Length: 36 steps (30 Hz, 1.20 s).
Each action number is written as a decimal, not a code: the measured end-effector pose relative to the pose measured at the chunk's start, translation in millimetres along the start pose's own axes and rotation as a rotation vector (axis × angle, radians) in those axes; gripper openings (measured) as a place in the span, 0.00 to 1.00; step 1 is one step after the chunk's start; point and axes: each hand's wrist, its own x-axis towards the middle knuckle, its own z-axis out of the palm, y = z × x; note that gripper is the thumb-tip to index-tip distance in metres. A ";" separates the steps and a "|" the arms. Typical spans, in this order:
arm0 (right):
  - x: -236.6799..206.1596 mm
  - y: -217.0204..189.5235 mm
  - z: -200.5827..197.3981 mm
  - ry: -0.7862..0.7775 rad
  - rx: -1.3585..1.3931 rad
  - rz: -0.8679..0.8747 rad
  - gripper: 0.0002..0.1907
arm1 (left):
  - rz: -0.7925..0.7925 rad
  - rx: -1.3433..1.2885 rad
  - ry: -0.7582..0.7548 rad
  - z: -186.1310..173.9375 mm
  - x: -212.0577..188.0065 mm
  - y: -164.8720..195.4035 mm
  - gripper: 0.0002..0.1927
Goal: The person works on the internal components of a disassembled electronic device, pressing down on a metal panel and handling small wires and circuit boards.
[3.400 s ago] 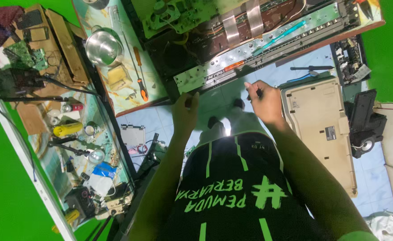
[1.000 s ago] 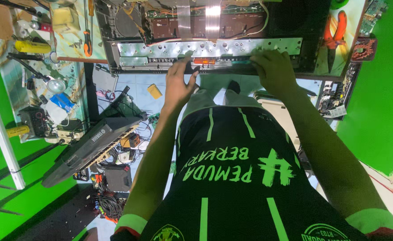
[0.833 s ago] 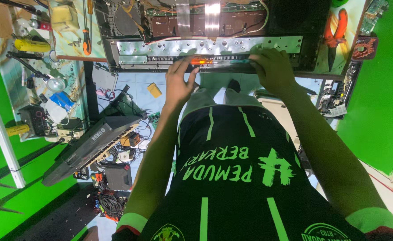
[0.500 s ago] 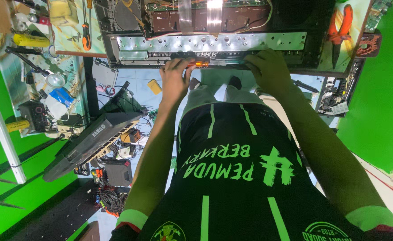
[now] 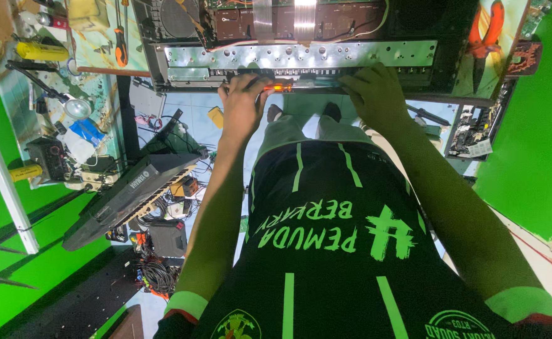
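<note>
Crosswise, an orange-handled screwdriver (image 5: 288, 86) is held along the opened keyboard's (image 5: 301, 59) front edge, pinched by left hand (image 5: 244, 103) fingers; right hand (image 5: 376, 94) fingers are curled over its tip end.

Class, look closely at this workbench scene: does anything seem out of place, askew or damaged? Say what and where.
Yes. A dark keyboard lies tilted over a heap of cables on the floor on the left. On the bench, an opened device has its metal frame and ribbon cables exposed, where the left hand holds an orange-handled tool.
</note>
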 end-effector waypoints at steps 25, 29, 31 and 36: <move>3.5 18.7 6.3 0.112 0.072 0.002 0.24 | 0.083 -0.017 0.092 20.5 7.3 49.2 0.24; -18.1 37.0 -7.6 0.093 0.087 0.074 0.20 | 0.156 0.031 0.118 28.2 19.7 67.5 0.23; -25.7 41.2 -7.9 0.065 0.107 0.106 0.17 | 0.230 0.054 0.180 33.1 24.0 70.5 0.21; -33.1 43.6 1.2 0.009 0.201 0.219 0.14 | 0.212 0.100 0.106 54.5 30.6 70.0 0.12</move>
